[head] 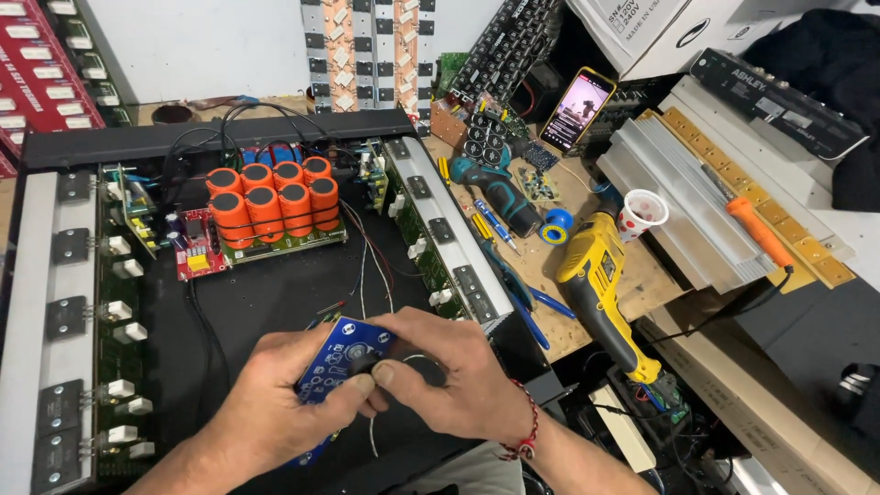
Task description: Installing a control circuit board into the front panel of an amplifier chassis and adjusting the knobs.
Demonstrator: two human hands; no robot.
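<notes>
My left hand (pixel 284 394) and my right hand (pixel 440 371) both grip a small blue circuit board (pixel 335 357) over the open black amplifier chassis (pixel 266 293). The fingertips of both hands pinch a dark round part on the board's face. Thin wires hang from under the board. Behind it, several orange cylindrical capacitors (pixel 273 203) stand on a green board, with a small red board (pixel 197 243) to their left. A red thread bracelet circles my right wrist.
Heatsink strips with transistors line the chassis left (pixel 69 302) and right (pixel 449 229) sides. On the wooden bench lie a yellow drill (pixel 600 275), a teal drill (pixel 495 188), blue screwdrivers (pixel 527 302), a solder spool (pixel 555 226), a lit phone (pixel 577 108), a paper cup (pixel 642 211), an orange-handled soldering iron (pixel 756 229).
</notes>
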